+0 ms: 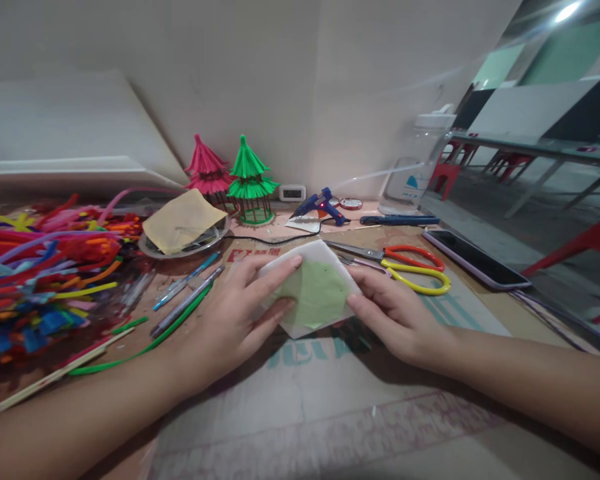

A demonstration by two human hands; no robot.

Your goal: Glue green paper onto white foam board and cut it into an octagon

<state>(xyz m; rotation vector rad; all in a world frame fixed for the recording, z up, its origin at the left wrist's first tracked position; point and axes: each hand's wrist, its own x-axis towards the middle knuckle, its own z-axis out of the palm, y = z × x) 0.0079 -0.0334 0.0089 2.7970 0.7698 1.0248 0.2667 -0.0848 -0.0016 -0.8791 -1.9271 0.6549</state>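
Observation:
Between my hands is a flat, angular white card (321, 251) with a pale green sheet (317, 293) on its face, tilted toward me above the table. My left hand (247, 303) grips its left side, thumb and fingertips resting on the front. At the right edge, my right hand (393, 310) pinches it with the thumb in front and the other fingers partly hidden behind. Just beyond lie orange-handled scissors (414, 257) and a yellow-handled tool (420, 277), its front end partly covered by my right hand.
Pipe cleaners (45, 287) crowd the left side, near a dish (153, 252) with yellowish paper (183, 220). Red (207, 170) and green (251, 180) pagoda models, a blue glue gun (323, 205) and a bottle (410, 170) stand along the wall. A phone (475, 260) lies right.

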